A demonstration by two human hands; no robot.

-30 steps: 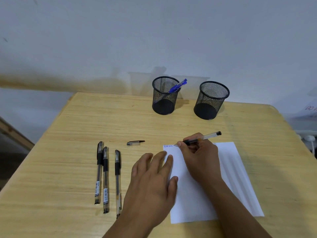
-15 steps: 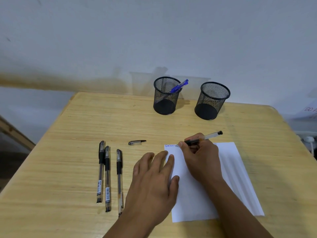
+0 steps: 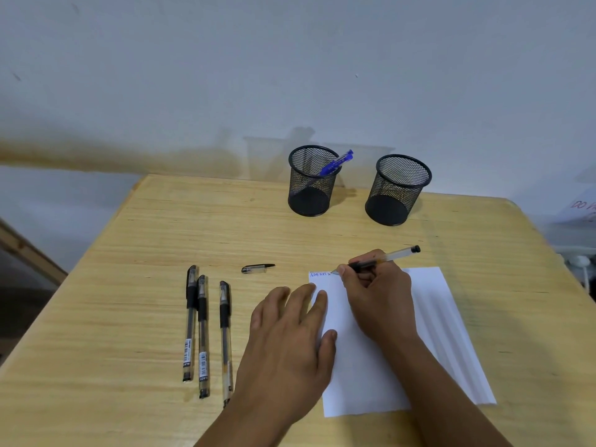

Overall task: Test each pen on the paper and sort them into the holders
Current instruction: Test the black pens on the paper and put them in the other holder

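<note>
Your right hand (image 3: 377, 298) pinches the uncapped pen (image 3: 383, 257) between thumb and curled fingers low on its dark grip, so the tip can be steered finely; the tip sits at the far left corner of the paper (image 3: 445, 333), at the end of a short line of blue scribble (image 3: 320, 274). The pen's long axis slants from that tip up and to the right, its capless tail lifted toward the table's far right corner. Your left hand (image 3: 287, 343) lies flat with fingers straight and slightly spread, fingertips and thumb pressing on the paper's left edge, most likely to keep the sheet from sliding under the strokes. The paper lies on the right half of the table (image 3: 129, 285), near the front edge. The pen's cap (image 3: 257, 268) rests apart, left of the sheet, its clip pointing right. Three capped pens (image 3: 202, 330) wait side by side left of your left hand, long axes running front to back, caps toward the far edge, presumably untested. At the far edge stand two mesh holders: the left holder (image 3: 311, 182) has a blue pen (image 3: 335, 163) leaning to the right, and no pen shows in the right holder (image 3: 398, 190).
</note>
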